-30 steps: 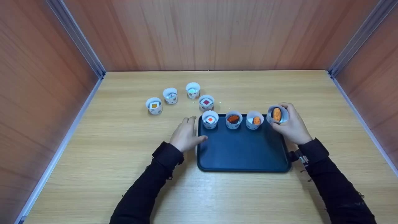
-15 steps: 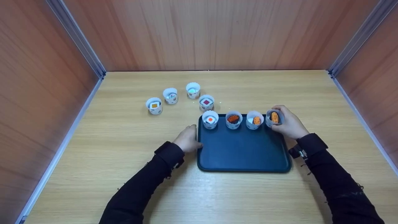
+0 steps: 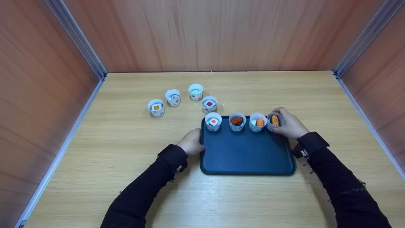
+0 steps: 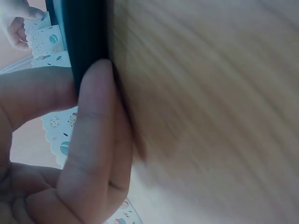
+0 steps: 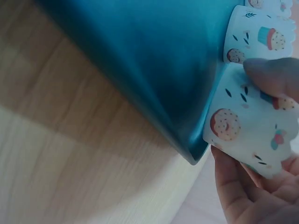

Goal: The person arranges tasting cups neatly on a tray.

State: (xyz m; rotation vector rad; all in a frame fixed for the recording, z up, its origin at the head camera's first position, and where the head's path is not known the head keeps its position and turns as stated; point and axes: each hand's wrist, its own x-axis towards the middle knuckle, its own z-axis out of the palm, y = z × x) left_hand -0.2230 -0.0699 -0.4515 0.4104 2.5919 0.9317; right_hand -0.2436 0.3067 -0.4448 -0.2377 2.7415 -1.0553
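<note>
My left hand grips the left edge of a dark teal tray. In the left wrist view, its thumb and fingers pinch the tray's rim. My right hand holds a white paper baking cup, printed with cupcakes and cookies, at the tray's far right corner. An oblong orange piece lies inside that cup. Close beside it on the tray stands another cup with an orange piece. Further left along the far edge are a cup with a reddish-brown piece and one with a white piece marked orange-red.
Behind the tray, on the wooden table, stands a cup with a dark red diamond piece. Farther left are cups with a greenish piece, a pale piece and a yellow-marked square. Wooden panels enclose the table.
My left hand has come down and taken hold of the tray's left edge. The right hand has moved its cup leftward and slightly down, close against the neighbouring cup.
</note>
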